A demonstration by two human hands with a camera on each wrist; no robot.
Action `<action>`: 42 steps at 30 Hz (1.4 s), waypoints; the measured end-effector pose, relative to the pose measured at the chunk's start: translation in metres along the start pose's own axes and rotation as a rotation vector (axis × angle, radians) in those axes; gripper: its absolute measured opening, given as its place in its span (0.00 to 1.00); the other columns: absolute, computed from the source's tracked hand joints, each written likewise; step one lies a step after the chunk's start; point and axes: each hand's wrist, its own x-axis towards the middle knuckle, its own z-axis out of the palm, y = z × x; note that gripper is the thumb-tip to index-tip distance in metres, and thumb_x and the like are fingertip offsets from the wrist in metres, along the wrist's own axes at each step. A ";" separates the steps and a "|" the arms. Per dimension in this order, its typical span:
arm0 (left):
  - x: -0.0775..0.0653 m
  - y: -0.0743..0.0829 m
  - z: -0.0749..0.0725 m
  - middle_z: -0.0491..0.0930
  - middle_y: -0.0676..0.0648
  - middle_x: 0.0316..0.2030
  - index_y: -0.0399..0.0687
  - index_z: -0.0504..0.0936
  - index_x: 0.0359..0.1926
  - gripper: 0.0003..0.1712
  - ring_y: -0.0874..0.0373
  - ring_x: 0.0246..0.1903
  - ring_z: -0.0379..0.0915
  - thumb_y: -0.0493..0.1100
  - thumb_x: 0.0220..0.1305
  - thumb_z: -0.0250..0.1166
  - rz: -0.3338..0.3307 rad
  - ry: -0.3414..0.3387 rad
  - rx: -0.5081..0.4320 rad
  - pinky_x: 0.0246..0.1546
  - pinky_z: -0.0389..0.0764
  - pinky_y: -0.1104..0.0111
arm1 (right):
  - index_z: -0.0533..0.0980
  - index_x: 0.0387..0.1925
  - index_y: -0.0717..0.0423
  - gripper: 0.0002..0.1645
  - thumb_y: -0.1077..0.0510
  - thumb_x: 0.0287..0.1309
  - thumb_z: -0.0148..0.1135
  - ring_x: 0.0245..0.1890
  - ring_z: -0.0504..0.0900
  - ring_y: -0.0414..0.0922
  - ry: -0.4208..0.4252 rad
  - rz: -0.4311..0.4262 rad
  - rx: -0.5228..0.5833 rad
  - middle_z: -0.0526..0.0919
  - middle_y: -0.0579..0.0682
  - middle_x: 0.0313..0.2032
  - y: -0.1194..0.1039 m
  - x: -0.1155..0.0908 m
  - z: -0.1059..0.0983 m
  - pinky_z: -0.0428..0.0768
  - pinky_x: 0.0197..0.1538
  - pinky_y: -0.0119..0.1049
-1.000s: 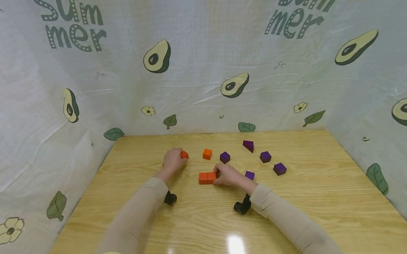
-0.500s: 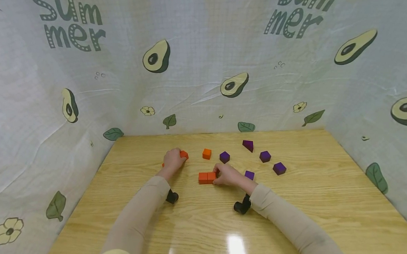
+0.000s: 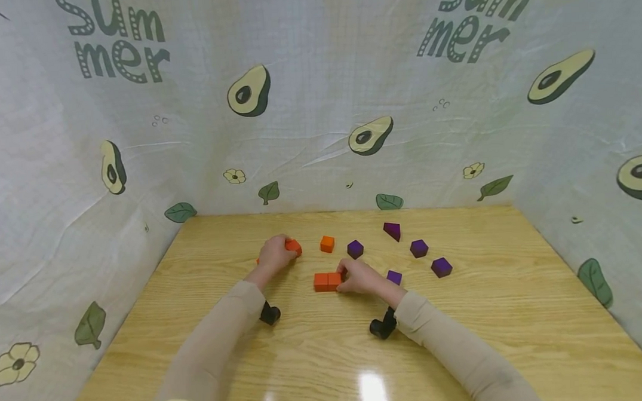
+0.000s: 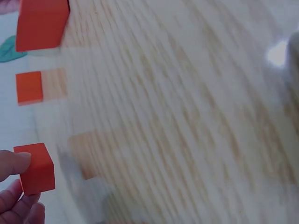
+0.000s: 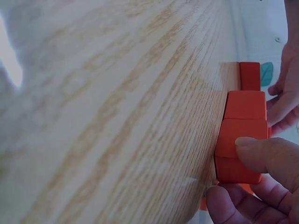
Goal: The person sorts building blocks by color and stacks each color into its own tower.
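My left hand (image 3: 275,254) pinches a red cube (image 3: 294,248) between thumb and fingers at the table's back left. In the left wrist view, that cube's faint reflection lies apart from it, so it appears slightly raised. Near the middle, two red cubes (image 3: 321,282) stand side by side, touching. My right hand (image 3: 358,276) grips the right-hand one (image 5: 240,137), its thumb on one face and fingers curled at the opposite side. Another red piece (image 3: 258,261) is mostly hidden behind the left hand.
An orange cube (image 3: 327,244) lies between the hands, farther back. Purple cubes (image 3: 419,248) and a purple wedge-like block (image 3: 392,231) are spread over the right back. Another purple cube (image 3: 394,277) lies close behind my right wrist. A printed cloth (image 3: 309,165) hangs behind the wooden table.
The left hand's red cube has shifted slightly to the right and shows more beyond the fingers. The right hand and the joined pair have stayed in place.
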 end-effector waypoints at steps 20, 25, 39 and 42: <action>-0.034 0.031 -0.008 0.77 0.45 0.44 0.42 0.77 0.49 0.21 0.58 0.27 0.68 0.42 0.54 0.67 0.176 -0.090 -0.161 0.27 0.71 0.70 | 0.72 0.46 0.61 0.25 0.58 0.46 0.70 0.38 0.77 0.46 0.032 0.022 -0.012 0.79 0.54 0.40 0.000 -0.005 -0.001 0.75 0.46 0.41; -0.040 0.033 -0.008 0.78 0.47 0.43 0.43 0.78 0.48 0.20 0.59 0.28 0.68 0.42 0.53 0.68 0.230 -0.097 -0.155 0.29 0.71 0.70 | 0.72 0.42 0.60 0.21 0.59 0.46 0.70 0.35 0.75 0.43 0.037 0.027 0.065 0.78 0.51 0.35 0.003 -0.007 -0.002 0.75 0.42 0.38; -0.052 0.045 0.001 0.78 0.48 0.41 0.43 0.79 0.47 0.19 0.58 0.32 0.68 0.41 0.53 0.68 0.315 -0.161 -0.157 0.34 0.72 0.70 | 0.73 0.41 0.60 0.18 0.60 0.48 0.68 0.35 0.76 0.42 0.049 0.049 0.153 0.79 0.50 0.36 0.004 -0.010 0.000 0.76 0.39 0.35; -0.052 0.046 0.005 0.79 0.47 0.41 0.42 0.79 0.47 0.19 0.59 0.29 0.67 0.40 0.52 0.68 0.349 -0.174 -0.157 0.31 0.71 0.72 | 0.73 0.41 0.60 0.18 0.60 0.48 0.68 0.35 0.76 0.42 0.045 0.041 0.160 0.80 0.51 0.36 0.005 -0.009 0.000 0.75 0.38 0.35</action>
